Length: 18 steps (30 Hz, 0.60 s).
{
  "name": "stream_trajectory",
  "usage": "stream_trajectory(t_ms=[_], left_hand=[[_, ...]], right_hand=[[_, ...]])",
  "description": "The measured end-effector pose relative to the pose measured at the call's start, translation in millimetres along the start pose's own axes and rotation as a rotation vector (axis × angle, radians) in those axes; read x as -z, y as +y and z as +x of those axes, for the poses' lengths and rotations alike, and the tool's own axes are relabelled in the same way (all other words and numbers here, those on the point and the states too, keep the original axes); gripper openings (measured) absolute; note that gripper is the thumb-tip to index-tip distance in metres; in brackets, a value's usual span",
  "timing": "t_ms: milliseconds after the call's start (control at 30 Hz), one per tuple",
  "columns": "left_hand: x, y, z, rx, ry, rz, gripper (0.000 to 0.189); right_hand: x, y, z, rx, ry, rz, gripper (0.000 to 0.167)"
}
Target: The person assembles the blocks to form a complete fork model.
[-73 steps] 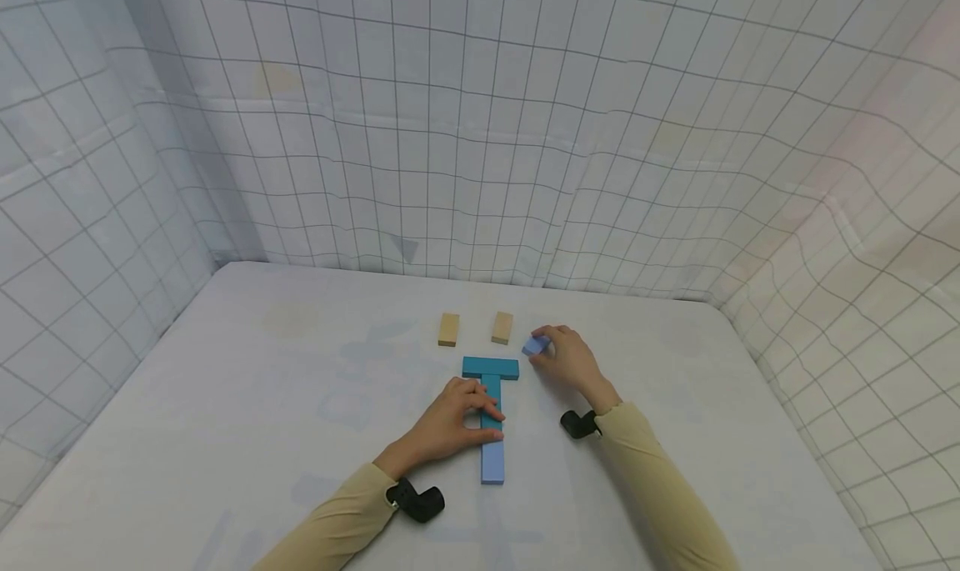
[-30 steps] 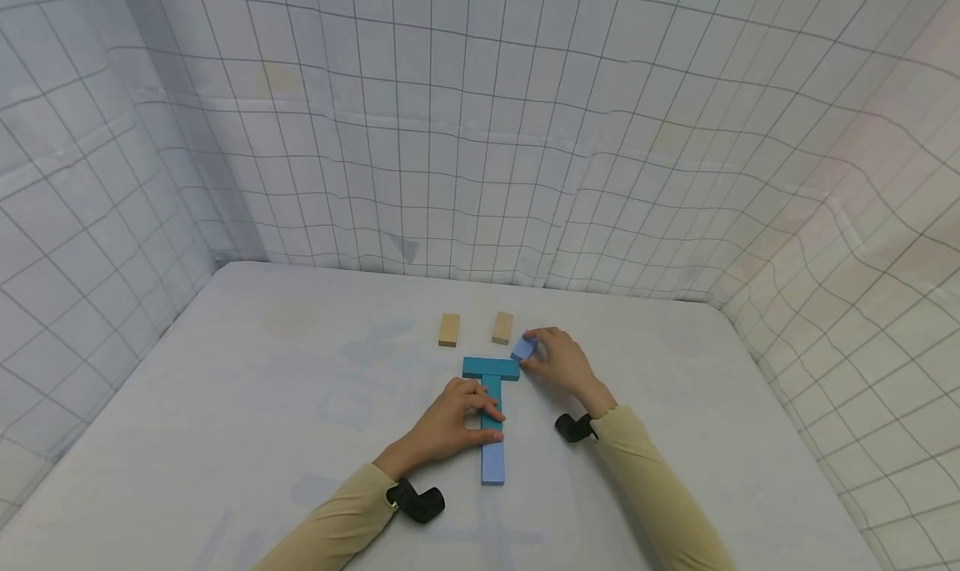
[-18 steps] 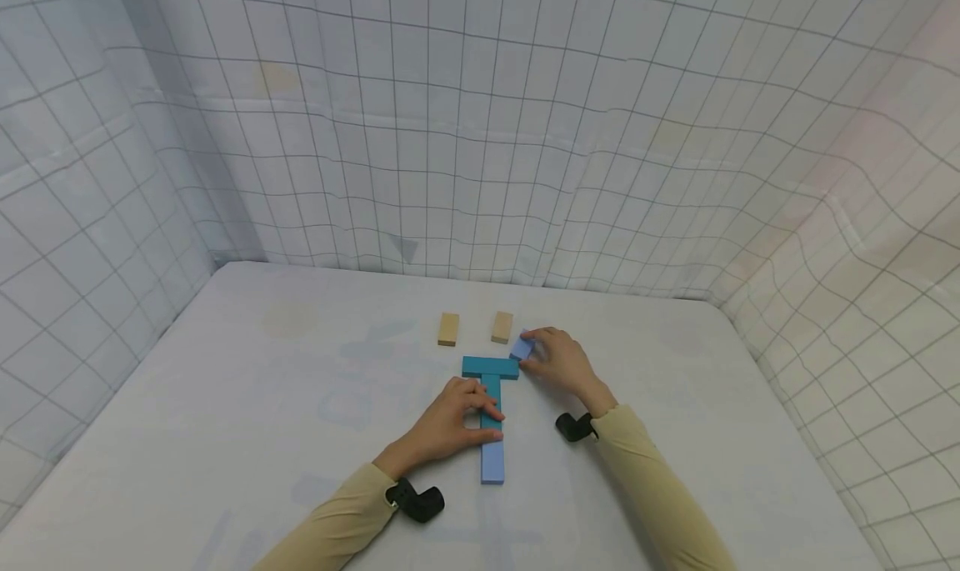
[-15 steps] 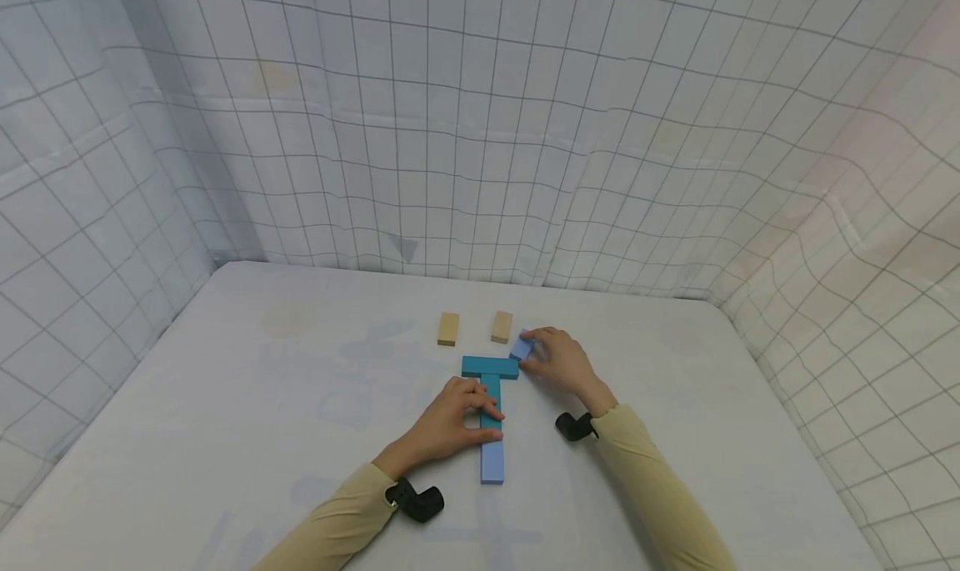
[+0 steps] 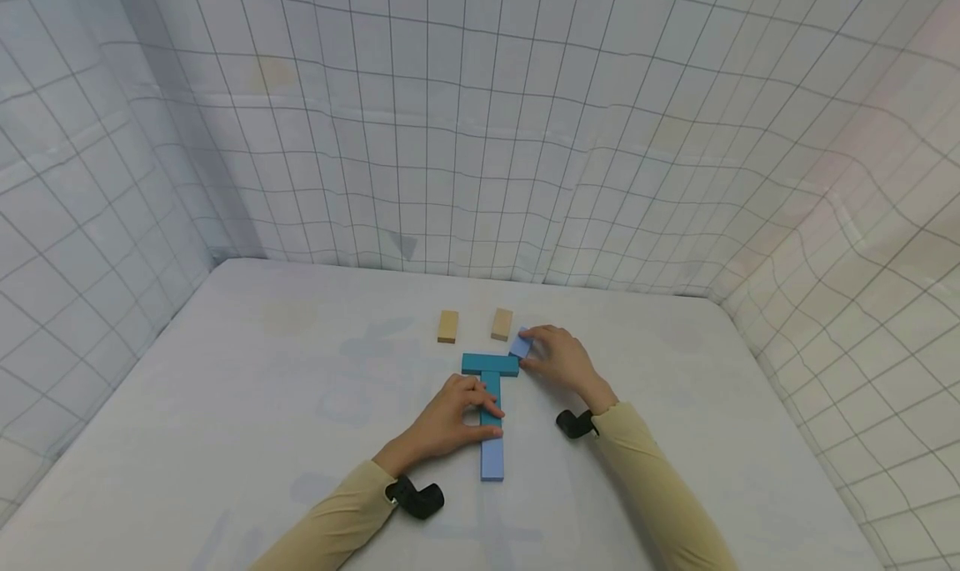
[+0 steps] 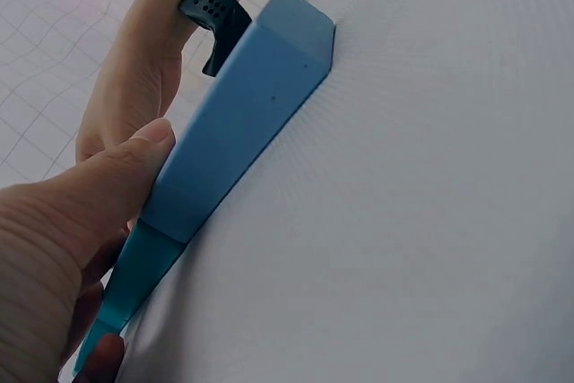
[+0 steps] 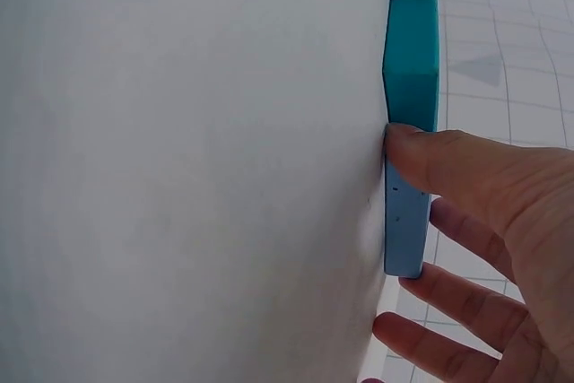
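Note:
In the head view, teal and light blue wooden blocks form a T on the table. My left hand (image 5: 447, 421) lies over its stem, with bent fingers and thumb holding the teal stem block (image 5: 491, 393). The light blue block (image 6: 238, 123) at the near end meets it end to end, thumb close to their seam. My right hand (image 5: 562, 358) pinches another light blue block (image 5: 520, 344) between thumb and fingers. That block sits slanted, its near corner right at the right end of the teal crossbar (image 5: 483, 364). The thumb covers part of it in the right wrist view.
Two pale wooden blocks, one on the left (image 5: 447, 327) and one on the right (image 5: 502, 324), lie behind the T. A white table (image 5: 262, 388) carries everything, with checked fabric (image 5: 465, 137) hanging round its back and sides.
My right hand has slid the slanted light blue block left toward the crossbar's right end, turning it a little. Over the last half second it barely moves. My left hand stays in place.

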State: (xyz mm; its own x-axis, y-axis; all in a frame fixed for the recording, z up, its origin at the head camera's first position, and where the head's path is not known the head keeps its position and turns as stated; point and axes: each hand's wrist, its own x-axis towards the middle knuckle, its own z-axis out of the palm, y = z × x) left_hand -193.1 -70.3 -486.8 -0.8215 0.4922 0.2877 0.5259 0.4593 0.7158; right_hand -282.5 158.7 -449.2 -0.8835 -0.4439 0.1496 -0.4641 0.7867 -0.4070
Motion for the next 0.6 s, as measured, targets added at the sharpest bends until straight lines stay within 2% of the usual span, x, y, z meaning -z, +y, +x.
stream_trajectory(t_ms=[600], left_hand=[[0.3, 1.0, 0.8, 0.012, -0.01, -0.007, 0.023]], right_hand=[[-0.6, 3.0, 0.4, 0.018, -0.016, 0.007, 0.05]])
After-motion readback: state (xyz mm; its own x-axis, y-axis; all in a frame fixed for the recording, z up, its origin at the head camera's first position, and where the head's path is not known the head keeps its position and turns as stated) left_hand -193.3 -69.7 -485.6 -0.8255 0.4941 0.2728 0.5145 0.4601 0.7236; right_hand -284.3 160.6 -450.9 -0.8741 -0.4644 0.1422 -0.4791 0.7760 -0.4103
